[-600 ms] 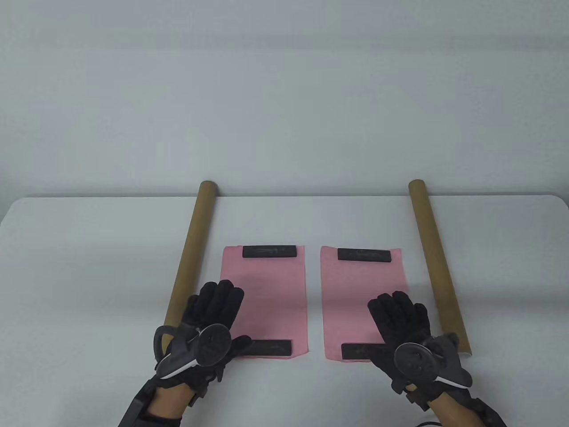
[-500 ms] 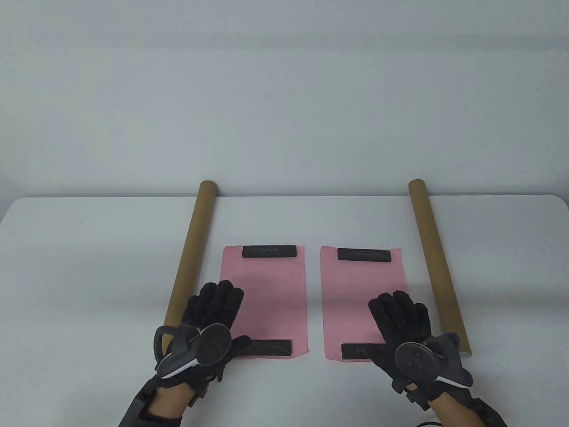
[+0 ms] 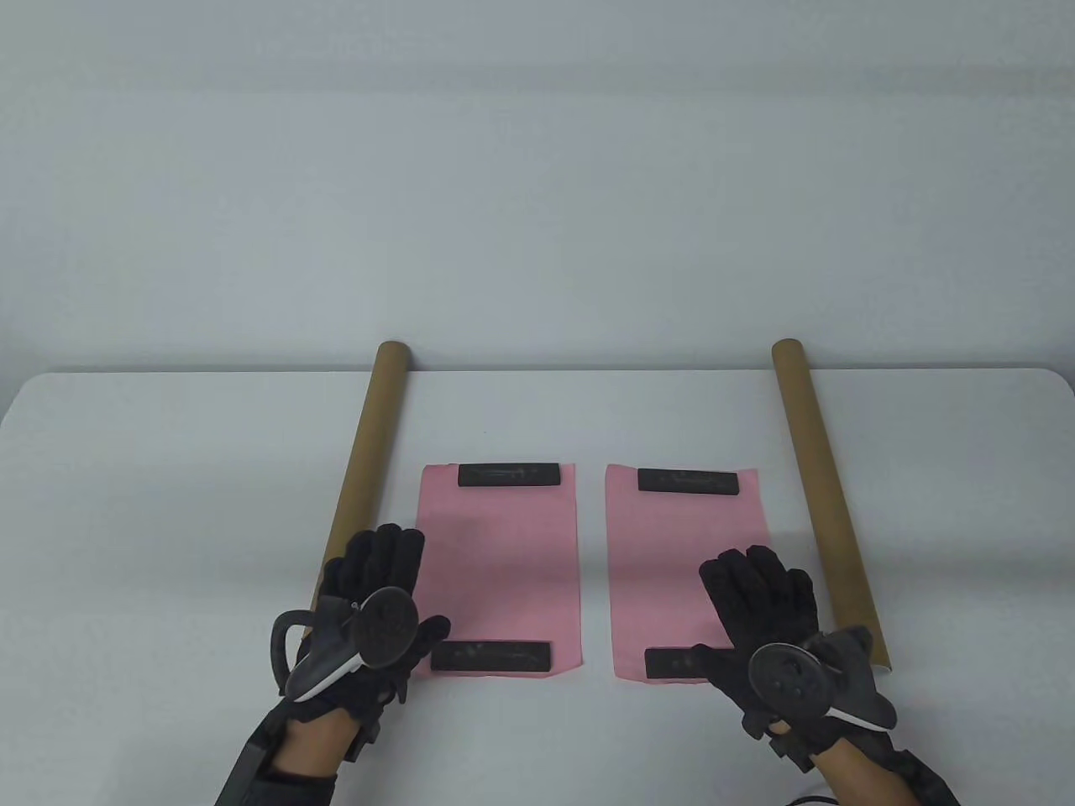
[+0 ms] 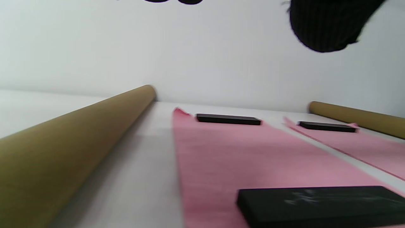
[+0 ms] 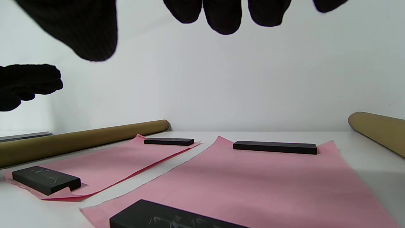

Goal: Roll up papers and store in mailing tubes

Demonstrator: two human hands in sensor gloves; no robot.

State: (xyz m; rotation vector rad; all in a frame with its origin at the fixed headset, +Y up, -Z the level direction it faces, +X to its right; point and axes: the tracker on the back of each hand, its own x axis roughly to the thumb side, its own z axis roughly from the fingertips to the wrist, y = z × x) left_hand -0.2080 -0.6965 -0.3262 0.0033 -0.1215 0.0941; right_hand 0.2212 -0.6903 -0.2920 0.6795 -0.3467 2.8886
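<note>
Soft, even light fills all three views, bright without harshness, and the white desk [image 3: 168,470] shows no glare. Shadows are faint: a pale grey band lies along the left mailing tube [image 4: 63,139] in the left wrist view, and a dim patch falls across the right pink paper [image 5: 253,177] in the right wrist view. The table view is sharp throughout. Both wrist views blur close up, where the gloved fingertips [image 5: 224,15] and the nearest black weight [image 4: 319,202] lose their edges.
</note>
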